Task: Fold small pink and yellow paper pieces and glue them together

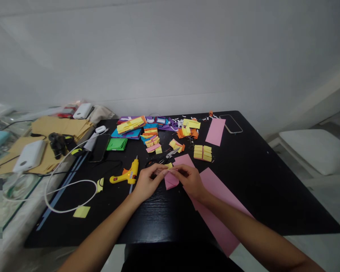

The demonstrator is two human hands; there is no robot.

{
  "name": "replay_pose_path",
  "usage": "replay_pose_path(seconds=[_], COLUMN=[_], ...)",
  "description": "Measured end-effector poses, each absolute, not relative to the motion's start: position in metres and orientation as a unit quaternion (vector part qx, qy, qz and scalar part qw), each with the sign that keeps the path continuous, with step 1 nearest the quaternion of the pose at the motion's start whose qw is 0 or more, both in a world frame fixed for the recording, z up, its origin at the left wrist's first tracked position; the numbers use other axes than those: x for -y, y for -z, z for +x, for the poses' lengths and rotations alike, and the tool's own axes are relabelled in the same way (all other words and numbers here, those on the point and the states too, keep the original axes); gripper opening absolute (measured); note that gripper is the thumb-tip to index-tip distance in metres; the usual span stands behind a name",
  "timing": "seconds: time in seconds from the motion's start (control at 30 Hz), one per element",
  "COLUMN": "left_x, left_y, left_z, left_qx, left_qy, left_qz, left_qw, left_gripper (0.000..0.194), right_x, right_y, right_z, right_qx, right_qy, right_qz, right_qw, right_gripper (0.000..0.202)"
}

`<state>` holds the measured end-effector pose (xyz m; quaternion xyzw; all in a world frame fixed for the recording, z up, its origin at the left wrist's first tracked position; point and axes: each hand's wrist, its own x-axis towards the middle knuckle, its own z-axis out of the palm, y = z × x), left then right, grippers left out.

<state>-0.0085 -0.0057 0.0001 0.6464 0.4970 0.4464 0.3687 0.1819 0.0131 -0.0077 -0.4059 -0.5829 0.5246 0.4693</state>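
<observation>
Near the middle of the black table, my left hand [149, 180] and my right hand [190, 180] meet at a small folded pink paper [171, 180], pinching its upper edge between thumbs and fingers. A bit of yellow paper [169, 165] shows just beyond the fingertips. Scissors [172, 153] lie behind the hands, their handles partly hidden by my left hand. To the left rests a yellow glue gun [127, 174]. Large pink sheets [215, 204] lie partly under my right forearm.
Bundles of yellow, blue and green paper [117, 144] lie at the back of the table [272, 181]. A yellow strip stack [203, 153], a pink sheet [215, 132] and a phone [231, 124] are at right. A white cable [69, 186] loops at left.
</observation>
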Motion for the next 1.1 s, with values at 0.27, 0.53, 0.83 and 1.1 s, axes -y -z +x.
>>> replay_pose_path(seconds=[0.27, 0.53, 0.83, 1.1], left_x=[0.006, 0.006, 0.003, 0.005], left_y=[0.004, 0.0, 0.007, 0.011], left_z=[-0.01, -0.005, -0.006, -0.007], left_qx=[-0.505, -0.498, -0.492, -0.478], left_qy=[-0.427, -0.443, -0.465, -0.468], left_qz=[0.669, 0.637, 0.603, 0.622], left_qw=[0.34, 0.388, 0.421, 0.408], left_gripper=[0.029, 0.027, 0.032, 0.031], right_x=[-0.013, -0.014, -0.016, -0.021], right_y=[0.007, 0.009, 0.008, 0.011], right_z=[0.182, 0.18, 0.18, 0.182], right_qx=[0.577, 0.561, 0.555, 0.548], right_qy=[-0.524, -0.538, -0.55, -0.577], right_qz=[-0.418, -0.42, -0.406, -0.405], right_qw=[0.467, 0.468, 0.474, 0.451], right_gripper=[0.022, 0.025, 0.023, 0.026])
